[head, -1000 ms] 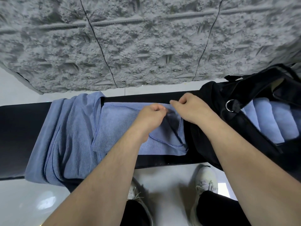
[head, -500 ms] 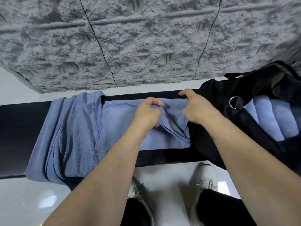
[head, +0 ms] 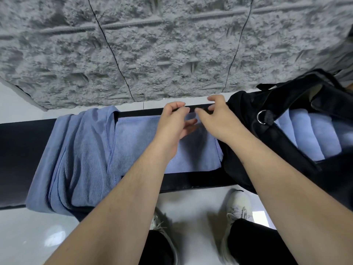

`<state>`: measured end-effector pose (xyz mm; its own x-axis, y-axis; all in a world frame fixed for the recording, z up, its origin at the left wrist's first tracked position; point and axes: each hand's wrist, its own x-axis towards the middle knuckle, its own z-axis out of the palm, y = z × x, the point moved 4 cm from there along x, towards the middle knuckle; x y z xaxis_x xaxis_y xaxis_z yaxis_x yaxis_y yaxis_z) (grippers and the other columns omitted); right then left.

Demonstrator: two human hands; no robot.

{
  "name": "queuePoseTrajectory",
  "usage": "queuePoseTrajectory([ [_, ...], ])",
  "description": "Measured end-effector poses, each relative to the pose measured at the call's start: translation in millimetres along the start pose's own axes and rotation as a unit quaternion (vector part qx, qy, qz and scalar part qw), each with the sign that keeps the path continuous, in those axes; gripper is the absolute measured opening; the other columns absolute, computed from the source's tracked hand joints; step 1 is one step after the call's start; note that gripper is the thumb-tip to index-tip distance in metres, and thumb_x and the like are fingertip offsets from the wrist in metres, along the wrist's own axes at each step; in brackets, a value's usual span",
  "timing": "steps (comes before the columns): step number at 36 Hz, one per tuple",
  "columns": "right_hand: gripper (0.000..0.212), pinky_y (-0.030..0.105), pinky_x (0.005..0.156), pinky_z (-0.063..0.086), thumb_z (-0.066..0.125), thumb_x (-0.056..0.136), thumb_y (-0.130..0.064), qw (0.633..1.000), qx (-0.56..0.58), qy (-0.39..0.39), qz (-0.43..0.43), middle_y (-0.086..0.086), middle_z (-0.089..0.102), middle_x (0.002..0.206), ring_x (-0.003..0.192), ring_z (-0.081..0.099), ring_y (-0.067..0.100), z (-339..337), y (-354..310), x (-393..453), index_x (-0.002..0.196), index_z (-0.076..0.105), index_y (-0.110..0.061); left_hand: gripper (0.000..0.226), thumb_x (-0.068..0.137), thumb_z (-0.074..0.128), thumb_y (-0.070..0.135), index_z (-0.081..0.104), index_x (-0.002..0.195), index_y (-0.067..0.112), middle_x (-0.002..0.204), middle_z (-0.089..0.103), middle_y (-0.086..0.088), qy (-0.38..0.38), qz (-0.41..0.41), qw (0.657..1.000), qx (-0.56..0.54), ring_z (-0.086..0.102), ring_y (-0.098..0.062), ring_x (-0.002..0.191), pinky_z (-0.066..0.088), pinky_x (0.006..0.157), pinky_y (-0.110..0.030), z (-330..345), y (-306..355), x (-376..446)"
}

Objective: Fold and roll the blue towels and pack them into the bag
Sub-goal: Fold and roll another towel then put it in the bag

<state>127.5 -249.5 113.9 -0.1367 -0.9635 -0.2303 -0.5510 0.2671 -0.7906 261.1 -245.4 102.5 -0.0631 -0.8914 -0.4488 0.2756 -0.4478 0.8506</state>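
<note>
A folded blue towel lies flat on the black bench. My left hand and my right hand hover close together over its far right edge. Their fingers are loosely curled with the thumbs apart from them, and I see no cloth pinched; both are slightly blurred. A heap of several more blue towels drapes over the bench on the left. The open black bag stands on the right, with rolled blue towels side by side inside it.
A rough grey wall rises just behind the bench. The bag's strap with a metal ring hangs beside my right wrist. White floor and my two shoes show below the bench's near edge.
Both hands carried the towel's fold away from me to the far edge. The towel now lies flat and smooth, and my fingers have loosened from the cloth.
</note>
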Motion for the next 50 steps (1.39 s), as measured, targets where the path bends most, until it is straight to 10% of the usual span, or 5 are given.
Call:
queuePoseTrajectory([
  [8,0.058,0.026,0.109,0.03,0.049,0.087,-0.001,0.971,-0.201,-0.019,-0.132,0.001,0.045,0.146,0.135,0.039,0.021,13.3,-13.6,3.8,0.142,0.048,-0.018,0.008,0.093,0.049,0.021,0.049,0.101,0.022,0.068,0.05,0.006,0.071,0.049,0.928,0.361,0.043,-0.011,0.054,0.032,0.049,-0.024,-25.9,-2.7,-3.3],
  [16,0.062,0.048,0.118,0.018,0.053,0.088,-0.02,0.937,-0.305,-0.109,-0.131,0.0,0.044,0.149,0.139,0.034,0.027,48.8,6.8,17.7,0.148,0.037,-0.027,0.026,0.103,0.042,0.032,0.054,0.114,0.012,0.112,0.064,-0.013,-0.015,-0.065,0.771,0.634,0.062,-0.03,0.095,0.043,0.073,-0.031,-44.9,-11.3,-25.8],
  [22,0.068,0.045,0.103,0.032,0.058,0.089,-0.025,0.939,-0.321,-0.111,-0.06,0.007,0.043,0.141,0.13,0.032,0.03,40.4,8.4,14.9,0.15,0.029,-0.029,0.038,0.099,0.042,0.042,0.042,0.124,0.013,0.072,0.068,-0.008,-0.016,-0.212,0.791,0.573,0.066,-0.019,0.06,0.055,0.058,-0.026,-78.8,-11.5,-37.4],
  [43,0.027,0.033,0.07,0.047,0.056,0.089,-0.037,0.958,-0.219,-0.183,0.03,0.0,0.059,0.099,0.086,0.058,0.018,29.9,10.0,-10.4,0.109,0.048,-0.02,0.056,0.095,0.059,0.035,0.035,0.144,0.031,0.149,0.016,0.007,0.211,-0.012,0.939,0.27,0.045,-0.019,0.104,0.042,0.084,-0.037,-104.5,2.5,-27.6],
  [50,0.039,0.037,0.076,0.05,0.043,0.1,-0.029,0.966,-0.179,-0.176,0.066,0.008,0.057,0.098,0.082,0.058,0.022,33.4,15.9,-11.8,0.135,0.034,-0.014,0.02,0.091,0.062,0.019,0.055,0.109,0.018,0.106,0.062,-0.002,0.201,-0.146,0.968,0.043,0.058,-0.017,0.082,0.046,0.063,-0.03,-118.2,-15.7,-29.4],
])
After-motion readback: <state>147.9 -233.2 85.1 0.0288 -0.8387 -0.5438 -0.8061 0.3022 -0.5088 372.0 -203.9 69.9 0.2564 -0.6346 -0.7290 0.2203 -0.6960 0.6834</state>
